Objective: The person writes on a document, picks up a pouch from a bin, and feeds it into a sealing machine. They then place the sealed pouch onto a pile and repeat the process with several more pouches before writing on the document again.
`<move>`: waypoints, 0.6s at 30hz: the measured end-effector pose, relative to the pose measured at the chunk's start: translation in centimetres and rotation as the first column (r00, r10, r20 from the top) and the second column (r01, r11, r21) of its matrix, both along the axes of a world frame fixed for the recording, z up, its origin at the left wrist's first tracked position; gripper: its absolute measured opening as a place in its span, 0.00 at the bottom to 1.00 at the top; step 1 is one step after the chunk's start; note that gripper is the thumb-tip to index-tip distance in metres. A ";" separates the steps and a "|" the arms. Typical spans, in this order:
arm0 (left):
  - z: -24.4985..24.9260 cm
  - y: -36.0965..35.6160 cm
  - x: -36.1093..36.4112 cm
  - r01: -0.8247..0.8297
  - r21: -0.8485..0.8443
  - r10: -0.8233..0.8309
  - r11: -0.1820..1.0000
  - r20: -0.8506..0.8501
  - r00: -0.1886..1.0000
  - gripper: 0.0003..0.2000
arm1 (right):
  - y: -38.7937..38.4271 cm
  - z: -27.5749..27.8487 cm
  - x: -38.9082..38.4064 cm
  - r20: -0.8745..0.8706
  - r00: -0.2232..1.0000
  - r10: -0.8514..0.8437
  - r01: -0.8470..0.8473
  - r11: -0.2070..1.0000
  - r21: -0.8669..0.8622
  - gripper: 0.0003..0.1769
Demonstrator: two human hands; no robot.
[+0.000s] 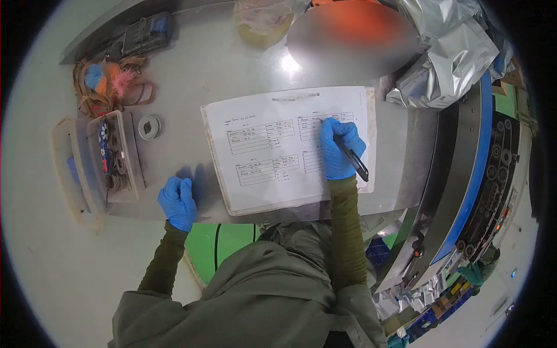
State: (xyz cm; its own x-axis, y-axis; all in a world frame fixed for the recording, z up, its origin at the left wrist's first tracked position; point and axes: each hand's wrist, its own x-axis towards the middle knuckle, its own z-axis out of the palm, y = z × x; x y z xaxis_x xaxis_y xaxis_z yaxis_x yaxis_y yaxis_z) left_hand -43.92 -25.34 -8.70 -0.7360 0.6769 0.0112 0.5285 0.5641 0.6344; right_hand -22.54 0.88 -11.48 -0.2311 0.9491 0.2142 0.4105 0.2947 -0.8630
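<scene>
My right hand (342, 148), in a blue glove, is closed around a black pen (358, 167). It rests on the upper right of a printed sheet (261, 200) with several small tables, some filled in with handwriting. The sheet lies on a pale clipboard (371, 104) whose clip is at the far edge. My left hand (178, 203), also gloved in blue, is curled into a loose fist at the table's front edge, left of the clipboard and apart from it. Nothing shows in its fingers.
On the left are a clear plastic box (130, 156) with small items, a white roll (149, 127) and a bag with colourful tufts (107, 81). A tape roll (264, 32) and silver foil bags (447, 64) lie at the back. A blue-edged machine (476, 168) borders the right.
</scene>
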 end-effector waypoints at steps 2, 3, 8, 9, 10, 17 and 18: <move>0.3 0.2 0.0 -0.002 0.000 0.002 1.000 0.009 1.000 0.13 | 0.0 0.1 -0.1 0.012 1.000 -0.002 0.002 1.000 -0.017 0.09; 0.4 0.3 0.0 -0.007 -0.002 0.007 1.000 0.017 1.000 0.13 | -0.1 -0.1 -0.3 -0.042 0.999 -0.029 0.028 0.999 -0.022 0.09; 0.5 0.5 0.0 0.028 -0.001 -0.028 1.000 -0.037 0.999 0.12 | 0.0 0.1 -0.1 -0.011 1.000 -0.029 0.029 1.000 -0.005 0.09; 0.5 0.6 0.0 0.014 0.009 -0.014 1.000 -0.021 1.000 0.12 | 0.1 -0.1 0.0 0.013 0.999 -0.035 0.036 0.999 -0.008 0.09; 0.5 0.6 0.0 0.014 0.010 -0.014 1.000 -0.022 1.000 0.12 | 0.1 -0.2 0.0 0.037 0.998 -0.042 0.042 0.999 -0.010 0.09; 0.7 0.7 0.0 0.009 0.010 -0.009 1.000 0.002 1.000 0.13 | -0.1 0.6 -0.4 -0.026 0.999 -0.034 0.033 0.999 -0.024 0.08; 0.6 0.6 0.0 0.014 -0.005 -0.014 1.000 -0.009 1.000 0.12 | -0.1 0.6 -0.4 -0.016 0.999 -0.048 0.047 0.999 -0.016 0.08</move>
State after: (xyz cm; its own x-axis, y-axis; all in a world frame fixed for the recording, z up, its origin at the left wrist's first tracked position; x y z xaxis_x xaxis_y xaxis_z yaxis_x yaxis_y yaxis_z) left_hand -43.93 -24.72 -8.12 -0.7264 0.6871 0.0146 0.5420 0.5597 0.6269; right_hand -22.90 0.76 -10.88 -0.1822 0.9621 0.2029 0.4097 0.2619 -0.8738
